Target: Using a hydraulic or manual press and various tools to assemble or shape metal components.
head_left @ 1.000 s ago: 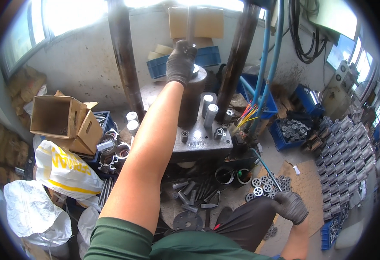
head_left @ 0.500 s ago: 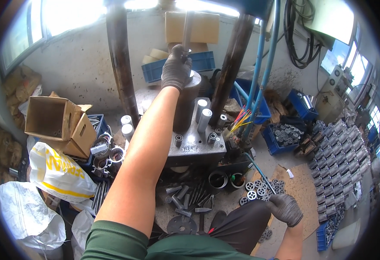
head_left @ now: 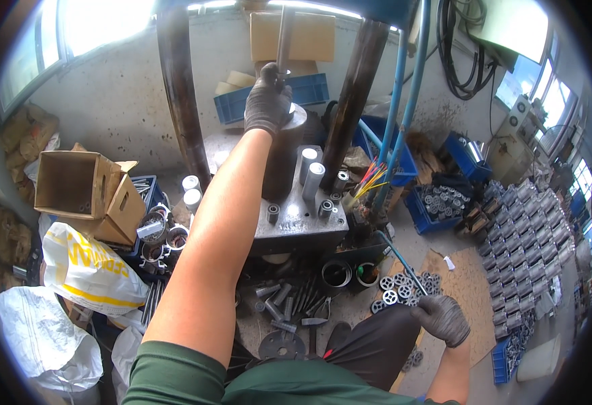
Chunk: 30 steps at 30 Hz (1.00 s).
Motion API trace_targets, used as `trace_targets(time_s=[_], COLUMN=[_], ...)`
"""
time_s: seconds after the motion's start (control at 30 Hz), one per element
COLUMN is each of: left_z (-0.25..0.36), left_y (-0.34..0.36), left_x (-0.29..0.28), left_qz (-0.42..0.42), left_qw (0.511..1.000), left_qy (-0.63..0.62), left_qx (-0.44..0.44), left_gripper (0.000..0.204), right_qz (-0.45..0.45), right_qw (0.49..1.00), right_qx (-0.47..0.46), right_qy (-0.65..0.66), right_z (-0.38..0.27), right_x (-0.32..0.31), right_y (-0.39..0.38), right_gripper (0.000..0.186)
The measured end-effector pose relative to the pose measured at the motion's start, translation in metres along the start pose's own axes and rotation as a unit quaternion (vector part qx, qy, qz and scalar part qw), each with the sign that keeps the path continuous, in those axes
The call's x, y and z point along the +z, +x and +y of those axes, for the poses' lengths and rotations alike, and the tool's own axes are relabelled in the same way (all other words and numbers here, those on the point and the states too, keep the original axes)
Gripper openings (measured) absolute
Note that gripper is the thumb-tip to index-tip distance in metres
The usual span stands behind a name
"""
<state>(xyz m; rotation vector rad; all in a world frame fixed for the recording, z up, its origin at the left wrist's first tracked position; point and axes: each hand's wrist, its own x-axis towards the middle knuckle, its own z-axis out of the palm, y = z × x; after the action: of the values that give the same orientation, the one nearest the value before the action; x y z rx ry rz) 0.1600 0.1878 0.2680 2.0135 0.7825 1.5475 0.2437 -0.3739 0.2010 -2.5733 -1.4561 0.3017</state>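
Note:
My left hand (head_left: 267, 101), in a dark grey glove, reaches far forward over the press. Its fingers are closed around the lower part of an upright metal rod (head_left: 286, 40), just above a thick round steel block (head_left: 284, 158). The rod's lower end is hidden by the glove. To my lower right, my gloved right hand (head_left: 443, 320) is wrapped around the end of a long blue lever (head_left: 404, 264). Several upright steel cylinders (head_left: 314, 181) stand on the steel base plate (head_left: 292, 226) below my left hand.
Dark press columns (head_left: 182, 94) rise on both sides of my left hand. Cardboard boxes (head_left: 73, 185) and white sacks (head_left: 49, 337) crowd the left. Spoked metal discs (head_left: 390, 297) lie by the lever, with stacked metal cylinders (head_left: 529, 250) farther right. Near my feet are a hammer (head_left: 314, 324) and bolts.
The whole view has shifted slightly, so the press appears a little higher and further left. Both hands keep their grips on the rod and the lever.

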Motion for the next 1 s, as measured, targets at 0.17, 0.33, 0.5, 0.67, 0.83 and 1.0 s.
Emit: trace_targets(time_s=[0.17, 0.33, 0.5, 0.67, 0.83, 1.0], left_z=[0.001, 0.000, -0.004, -0.008, -0.008, -0.007], left_y=[-0.001, -0.001, 0.000, 0.002, 0.005, 0.005], left_x=[-0.001, -0.001, 0.000, 0.001, 0.001, -0.001], left_qz=[0.005, 0.006, -0.002, -0.004, -0.016, -0.027], left_qw=[1.000, 1.000, 0.999, 1.000, 1.000, 1.000], left_qy=[0.004, 0.012, 0.032, 0.025, 0.013, 0.010], left_qx=[0.001, 0.008, 0.010, 0.007, 0.015, 0.001], left_gripper=[0.046, 0.044, 0.039, 0.035, 0.033, 0.039], right_qz=[0.011, 0.016, 0.000, 0.087, 0.390, 0.462], right_qw=[1.000, 1.000, 1.000, 0.996, 0.865, 0.854], right_qx=[0.003, 0.007, 0.016, -0.025, -0.309, -0.224], right_qy=[0.015, 0.022, 0.002, 0.021, -0.062, -0.089], right_z=[-0.001, -0.004, -0.006, -0.008, -0.009, -0.006], right_x=[0.001, 0.000, -0.003, -0.007, -0.054, -0.118], right_y=[-0.001, -0.003, -0.002, 0.001, 0.069, 0.162], right_gripper=[0.028, 0.028, 0.027, 0.026, 0.032, 0.017])
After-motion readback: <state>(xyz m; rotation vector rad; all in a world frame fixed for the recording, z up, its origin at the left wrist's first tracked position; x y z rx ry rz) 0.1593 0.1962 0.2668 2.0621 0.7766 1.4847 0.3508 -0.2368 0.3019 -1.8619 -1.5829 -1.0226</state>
